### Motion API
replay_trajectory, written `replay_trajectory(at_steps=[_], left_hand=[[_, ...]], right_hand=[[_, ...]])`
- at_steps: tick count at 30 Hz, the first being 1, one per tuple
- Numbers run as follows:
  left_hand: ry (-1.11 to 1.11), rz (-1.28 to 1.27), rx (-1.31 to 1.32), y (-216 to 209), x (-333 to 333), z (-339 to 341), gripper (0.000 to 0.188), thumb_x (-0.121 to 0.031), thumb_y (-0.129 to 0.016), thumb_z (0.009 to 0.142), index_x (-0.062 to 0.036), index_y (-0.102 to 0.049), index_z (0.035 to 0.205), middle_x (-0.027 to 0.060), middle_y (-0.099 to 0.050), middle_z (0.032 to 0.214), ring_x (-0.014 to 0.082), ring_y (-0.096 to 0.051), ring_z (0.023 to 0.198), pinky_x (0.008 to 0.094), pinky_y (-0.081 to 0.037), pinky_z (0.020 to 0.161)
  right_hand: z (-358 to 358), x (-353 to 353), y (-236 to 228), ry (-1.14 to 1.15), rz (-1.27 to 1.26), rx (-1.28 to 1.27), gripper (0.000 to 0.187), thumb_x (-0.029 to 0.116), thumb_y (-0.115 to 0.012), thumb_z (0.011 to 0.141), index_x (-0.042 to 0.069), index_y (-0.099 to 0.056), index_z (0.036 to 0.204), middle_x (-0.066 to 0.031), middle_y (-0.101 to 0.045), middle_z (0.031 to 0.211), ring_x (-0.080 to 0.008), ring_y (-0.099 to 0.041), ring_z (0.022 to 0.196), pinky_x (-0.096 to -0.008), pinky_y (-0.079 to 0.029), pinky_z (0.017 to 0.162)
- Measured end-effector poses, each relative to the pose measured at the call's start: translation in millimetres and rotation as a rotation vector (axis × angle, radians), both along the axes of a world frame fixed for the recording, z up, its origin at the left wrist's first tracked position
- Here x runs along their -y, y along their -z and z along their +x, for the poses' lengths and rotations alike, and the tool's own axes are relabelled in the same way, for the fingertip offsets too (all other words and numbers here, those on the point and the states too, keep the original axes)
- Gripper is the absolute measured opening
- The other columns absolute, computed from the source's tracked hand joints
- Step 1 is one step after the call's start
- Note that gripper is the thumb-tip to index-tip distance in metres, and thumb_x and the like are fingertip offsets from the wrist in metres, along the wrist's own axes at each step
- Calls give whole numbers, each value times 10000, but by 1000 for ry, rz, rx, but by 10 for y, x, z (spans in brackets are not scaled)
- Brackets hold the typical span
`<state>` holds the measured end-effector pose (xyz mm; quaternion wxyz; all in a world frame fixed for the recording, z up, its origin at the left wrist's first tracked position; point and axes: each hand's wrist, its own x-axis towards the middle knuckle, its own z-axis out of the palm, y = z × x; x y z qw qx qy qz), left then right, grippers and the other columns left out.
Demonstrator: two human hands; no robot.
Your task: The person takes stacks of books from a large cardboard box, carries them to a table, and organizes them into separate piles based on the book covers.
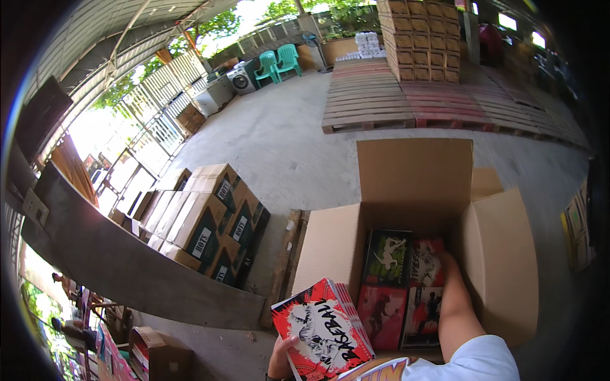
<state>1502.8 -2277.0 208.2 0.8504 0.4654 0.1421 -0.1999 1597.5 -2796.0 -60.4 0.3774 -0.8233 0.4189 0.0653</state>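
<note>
My left hand [283, 353] grips a stack of thin red notebooks [325, 331] at its lower left, thumb on top. The top cover shows a black-and-white player drawing. An open cardboard box [325, 244] stands in front of me with its flaps spread. Inside, notebooks lie in piles: a black one with a pale green figure [386, 257], a red-and-white one [426, 263], a red one [381, 314] and a dark one with red [422, 314]. Deep in the box, my right hand [447, 259] is at the right edge of the red-and-white notebook; its fingers are mostly hidden.
Stacked cartons [203, 222] stand left, behind a grey slanted board [140, 270]. A wooden pallet [293, 254] lies beside the box. Farther back are low pallets [368, 101], a tall carton stack [422, 41], green chairs [287, 60] and a washing machine [240, 79].
</note>
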Motion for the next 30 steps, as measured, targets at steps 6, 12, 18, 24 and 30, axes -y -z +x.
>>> replay_trajectory(at_steps=[6,12,18,24,30], left_hand=[[12,-30,24,16,-3,-24,527,-214,-540,776,60,-391,1201,165,-566,1073,244,-596,909,350,-491,807],[30,-59,-7,32,14,-29,524,-209,-539,779,62,-386,1201,168,-563,1076,247,-593,918,358,-487,823],[-27,-30,-23,-8,38,-54,528,-206,-543,775,55,-383,1205,170,-556,1082,252,-592,917,363,-486,824],[-27,-99,-20,-104,49,-43,550,-210,-562,759,53,-387,1209,159,-558,1088,246,-586,932,352,-481,828],[-114,-76,147,177,-14,-114,543,-198,-577,734,51,-409,1187,142,-566,1067,230,-583,922,339,-477,818]], right_hand=[[50,52,11,-6,20,-33,528,337,-732,613,10,-607,1008,-181,-624,970,-257,-602,901,-341,-462,788],[13,122,68,6,52,-76,537,338,-731,614,12,-603,1021,-181,-621,982,-258,-599,912,-341,-459,791],[24,78,208,25,119,-127,545,340,-729,615,15,-598,1033,-182,-619,994,-260,-595,923,-340,-457,795],[-88,155,601,-95,165,192,555,324,-742,610,22,-589,1050,-177,-614,997,-237,-590,896,-347,-457,781],[-98,45,189,-90,-167,256,394,228,-719,627,-35,-618,904,-180,-635,840,-240,-616,818,-375,-475,732]])
